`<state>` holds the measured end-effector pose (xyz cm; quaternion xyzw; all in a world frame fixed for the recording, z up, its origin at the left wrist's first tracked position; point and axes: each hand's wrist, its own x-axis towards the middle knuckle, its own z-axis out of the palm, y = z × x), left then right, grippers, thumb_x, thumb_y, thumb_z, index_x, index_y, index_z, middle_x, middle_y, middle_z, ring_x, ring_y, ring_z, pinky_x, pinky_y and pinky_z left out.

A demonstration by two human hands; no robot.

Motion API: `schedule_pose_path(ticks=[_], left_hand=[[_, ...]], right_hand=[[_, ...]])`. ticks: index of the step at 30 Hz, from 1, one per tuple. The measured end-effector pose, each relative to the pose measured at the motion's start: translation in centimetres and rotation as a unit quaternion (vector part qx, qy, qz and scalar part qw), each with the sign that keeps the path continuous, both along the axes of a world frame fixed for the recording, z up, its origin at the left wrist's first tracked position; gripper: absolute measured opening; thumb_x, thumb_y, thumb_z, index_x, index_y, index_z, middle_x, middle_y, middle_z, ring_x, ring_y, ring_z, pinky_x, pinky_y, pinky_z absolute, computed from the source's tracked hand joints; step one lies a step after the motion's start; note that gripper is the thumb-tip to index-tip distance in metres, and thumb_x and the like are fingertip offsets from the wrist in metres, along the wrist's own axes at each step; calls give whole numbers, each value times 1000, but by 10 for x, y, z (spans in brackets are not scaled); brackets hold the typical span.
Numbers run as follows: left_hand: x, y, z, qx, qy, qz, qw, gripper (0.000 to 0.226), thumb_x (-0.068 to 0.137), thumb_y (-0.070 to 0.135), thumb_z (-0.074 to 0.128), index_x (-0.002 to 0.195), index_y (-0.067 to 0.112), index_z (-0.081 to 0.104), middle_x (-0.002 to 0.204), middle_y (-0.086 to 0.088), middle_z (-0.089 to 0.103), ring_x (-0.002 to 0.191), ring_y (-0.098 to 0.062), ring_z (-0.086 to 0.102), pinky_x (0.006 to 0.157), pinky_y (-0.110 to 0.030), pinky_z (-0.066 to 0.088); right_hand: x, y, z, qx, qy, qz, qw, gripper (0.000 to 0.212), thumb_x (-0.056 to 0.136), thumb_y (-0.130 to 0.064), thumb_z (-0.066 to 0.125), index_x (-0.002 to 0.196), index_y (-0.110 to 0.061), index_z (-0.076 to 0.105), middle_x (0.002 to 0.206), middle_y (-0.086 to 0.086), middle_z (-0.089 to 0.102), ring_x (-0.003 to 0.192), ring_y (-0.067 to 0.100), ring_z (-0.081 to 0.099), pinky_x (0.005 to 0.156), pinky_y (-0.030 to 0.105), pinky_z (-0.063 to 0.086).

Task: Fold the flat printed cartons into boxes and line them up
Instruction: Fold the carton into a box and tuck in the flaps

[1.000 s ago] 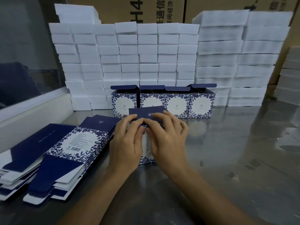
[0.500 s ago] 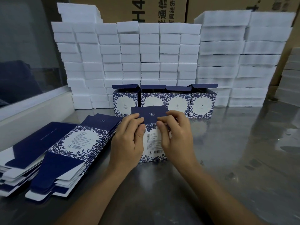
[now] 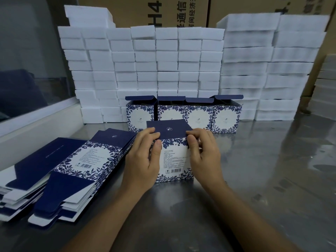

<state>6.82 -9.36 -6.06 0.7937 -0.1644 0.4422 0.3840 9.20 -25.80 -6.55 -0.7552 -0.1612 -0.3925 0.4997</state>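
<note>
A blue-and-white floral carton [image 3: 173, 160] stands upright on the steel table in front of me, its barcode side facing me and its navy top flap [image 3: 169, 129] folded over. My left hand [image 3: 143, 159] grips its left side, thumb on the front face. My right hand [image 3: 204, 153] grips the right top corner, fingers curled on the flap edge. Behind it a row of several folded boxes [image 3: 183, 115] stands with lids open. Stacks of flat printed cartons [image 3: 72, 170] lie at the left.
A wall of white foam blocks [image 3: 145, 70] rises behind the row, with wider foam stacks [image 3: 263, 70] to the right and brown shipping cartons [image 3: 163, 11] behind. A glass partition with a white sill [image 3: 36, 124] runs along the left. Bare steel table [image 3: 272, 170] extends right.
The hands have spread from the middle of the carton's top to its two sides, uncovering the front face. The navy top flap now lies over the top.
</note>
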Motion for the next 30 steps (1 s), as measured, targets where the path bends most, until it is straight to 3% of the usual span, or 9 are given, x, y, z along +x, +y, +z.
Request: schedule_pose_path(ticks=[4,6,8,11,14,18,23,26,30], left_hand=[[1,0,0,5,3,9,1000,32,100,21,43,117,5,64,131,-3,57,117,-4,51,96,-23,46],[0,0,-1,11,-5,10,1000,32,100,16,39,116,2,63,130,-5,56,115,1,48,98,-5,33],[1,1,-1,8,-8,9,1000,32,100,11,36,116,0,62,129,-7,56,114,5,44,97,0,28],[3,3,-2,-3,-6,3,1000,32,100,9,34,116,0,61,131,-7,56,118,2,44,99,-1,28],[4,4,-3,-19,8,16,1000,35,99,10,32,118,3,61,138,-8,53,128,-10,44,108,-11,29],[6,11,-3,11,8,64,998,39,96,4,39,128,10,61,155,-1,36,148,-19,23,119,-36,22],[-3,1,-2,74,40,41,996,69,92,58,39,145,14,44,163,4,14,152,-16,-4,121,-43,5],[-5,-4,-3,98,57,51,992,86,83,73,43,145,14,41,165,2,2,151,-15,-11,120,-39,4],[-7,-3,-1,68,78,30,994,77,85,65,54,141,14,43,165,4,2,151,-11,-5,115,-35,21]], right_hand=[[3,1,3,37,26,39,998,23,101,-35,45,96,-23,65,99,-11,59,91,10,59,75,29,49],[3,-2,4,91,65,83,990,28,103,-38,39,98,-30,65,103,-9,65,96,12,62,80,28,50],[3,-7,4,157,115,123,973,28,108,-33,37,104,-34,65,112,-4,68,98,17,64,78,28,51],[4,-10,1,206,201,162,944,22,108,-25,42,114,-36,61,121,13,63,92,25,63,71,35,53],[4,-8,-6,161,223,169,947,36,101,-30,56,136,-36,47,138,4,56,120,25,60,93,46,55],[2,-13,-8,150,236,192,941,86,77,-49,69,152,-45,26,152,-8,41,131,19,51,82,21,51],[3,-13,-9,162,230,214,936,107,73,-46,86,154,-47,16,137,-14,55,115,1,61,76,21,52],[5,-16,-7,138,221,178,949,105,66,-48,85,150,-48,22,127,-9,59,115,-3,56,90,31,49],[5,-16,-6,151,201,187,950,79,74,-44,80,141,-38,38,111,6,61,98,11,67,75,21,54]])
